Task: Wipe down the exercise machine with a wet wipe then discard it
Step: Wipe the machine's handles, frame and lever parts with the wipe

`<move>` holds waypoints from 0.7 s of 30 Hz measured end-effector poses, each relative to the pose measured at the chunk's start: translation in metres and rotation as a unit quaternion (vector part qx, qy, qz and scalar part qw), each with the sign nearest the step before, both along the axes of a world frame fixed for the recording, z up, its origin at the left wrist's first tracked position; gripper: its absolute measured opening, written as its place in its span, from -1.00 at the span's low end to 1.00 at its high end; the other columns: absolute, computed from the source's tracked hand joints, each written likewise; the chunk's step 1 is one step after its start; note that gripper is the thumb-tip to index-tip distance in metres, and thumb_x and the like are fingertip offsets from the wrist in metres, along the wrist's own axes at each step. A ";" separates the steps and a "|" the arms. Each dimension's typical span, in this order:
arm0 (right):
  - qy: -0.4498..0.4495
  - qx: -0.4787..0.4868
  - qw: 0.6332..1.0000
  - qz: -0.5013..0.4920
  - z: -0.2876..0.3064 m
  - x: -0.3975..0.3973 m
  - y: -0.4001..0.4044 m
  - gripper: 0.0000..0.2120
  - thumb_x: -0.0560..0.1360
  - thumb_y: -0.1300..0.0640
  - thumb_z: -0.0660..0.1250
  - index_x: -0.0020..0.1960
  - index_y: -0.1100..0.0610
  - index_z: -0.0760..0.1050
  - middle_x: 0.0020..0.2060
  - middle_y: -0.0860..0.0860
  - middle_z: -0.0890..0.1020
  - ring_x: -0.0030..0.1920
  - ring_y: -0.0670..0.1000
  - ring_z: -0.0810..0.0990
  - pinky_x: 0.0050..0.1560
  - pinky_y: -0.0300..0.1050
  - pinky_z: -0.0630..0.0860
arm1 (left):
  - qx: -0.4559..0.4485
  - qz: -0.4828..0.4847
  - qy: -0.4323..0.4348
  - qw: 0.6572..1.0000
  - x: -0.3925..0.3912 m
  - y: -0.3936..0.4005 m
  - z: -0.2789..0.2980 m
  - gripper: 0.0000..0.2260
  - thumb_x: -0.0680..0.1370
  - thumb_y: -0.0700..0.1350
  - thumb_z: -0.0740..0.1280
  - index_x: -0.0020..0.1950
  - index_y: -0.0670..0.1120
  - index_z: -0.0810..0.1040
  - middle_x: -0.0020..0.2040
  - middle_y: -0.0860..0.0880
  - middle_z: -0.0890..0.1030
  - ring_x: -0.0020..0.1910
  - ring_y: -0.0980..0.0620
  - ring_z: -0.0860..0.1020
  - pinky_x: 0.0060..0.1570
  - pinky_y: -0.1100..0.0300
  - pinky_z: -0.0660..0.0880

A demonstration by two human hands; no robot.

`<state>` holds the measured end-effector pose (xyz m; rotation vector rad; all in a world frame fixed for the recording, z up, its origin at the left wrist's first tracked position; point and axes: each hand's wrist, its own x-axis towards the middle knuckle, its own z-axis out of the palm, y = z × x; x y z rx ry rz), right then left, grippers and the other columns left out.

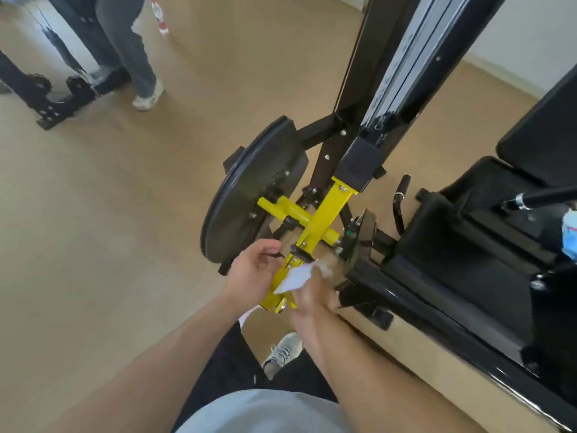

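Observation:
The exercise machine (359,170) is black, with a yellow lever arm (324,214) and a large black round plate (249,198) on its left side. My right hand (312,295) pinches a white wet wipe (295,278) over the lower end of the yellow arm; the hand is motion-blurred. My left hand (253,270) hovers just left of the wipe, fingers loosely curled and holding nothing, in front of the black plate.
The machine's black padded seat (487,220) and backrest fill the right side. A blue and white wipe pack (569,232) lies at the right edge. Another person's legs (131,51) stand at the upper left beside more black equipment (56,92). A bottle (160,17) stands on the tan floor.

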<state>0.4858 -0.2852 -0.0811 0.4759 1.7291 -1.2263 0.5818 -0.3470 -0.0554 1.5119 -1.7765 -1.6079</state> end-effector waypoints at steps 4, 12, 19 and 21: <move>0.100 -0.003 0.993 -0.065 0.012 0.005 -0.019 -0.62 0.65 -0.07 0.22 0.09 0.23 0.61 0.03 0.08 0.66 0.03 0.10 0.60 -0.07 -0.23 0.35 | -0.028 -0.079 -0.038 0.996 -0.016 -0.022 -0.005 -0.80 0.57 -0.17 0.36 0.16 0.04 0.62 0.02 0.09 0.68 0.02 0.09 0.63 0.07 0.26 0.49; 0.044 0.014 0.986 -0.160 0.010 0.012 -0.035 -0.89 0.48 0.01 0.50 -0.17 0.03 0.67 -0.21 -0.02 0.72 -0.12 0.05 0.68 -0.12 -0.11 0.60 | 0.000 -0.203 -0.038 0.979 -0.022 -0.067 -0.020 -0.77 0.56 -0.22 0.36 -0.13 0.11 0.68 -0.24 0.19 0.69 -0.18 0.18 0.63 -0.09 0.21 0.53; -0.152 -0.025 0.956 -0.251 0.010 -0.012 -0.067 -0.83 0.58 0.26 0.25 -0.17 0.19 0.52 -0.35 0.12 0.56 -0.42 0.06 0.56 -0.32 -0.12 0.49 | -0.041 -0.257 0.006 0.966 -0.017 -0.089 -0.027 -0.81 0.53 -0.16 0.44 -0.10 0.16 0.71 -0.09 0.09 0.68 -0.08 0.11 0.65 -0.02 0.12 0.58; -0.175 -0.021 0.950 -0.259 0.006 -0.021 -0.075 -0.78 0.61 0.25 0.18 -0.20 0.19 0.43 -0.41 0.12 0.52 -0.36 0.08 0.49 -0.25 -0.08 0.47 | -0.041 -0.255 0.009 0.966 -0.015 -0.095 -0.028 -0.85 0.54 -0.12 0.42 -0.10 0.15 0.67 -0.07 0.10 0.69 -0.04 0.10 0.65 0.03 0.09 0.59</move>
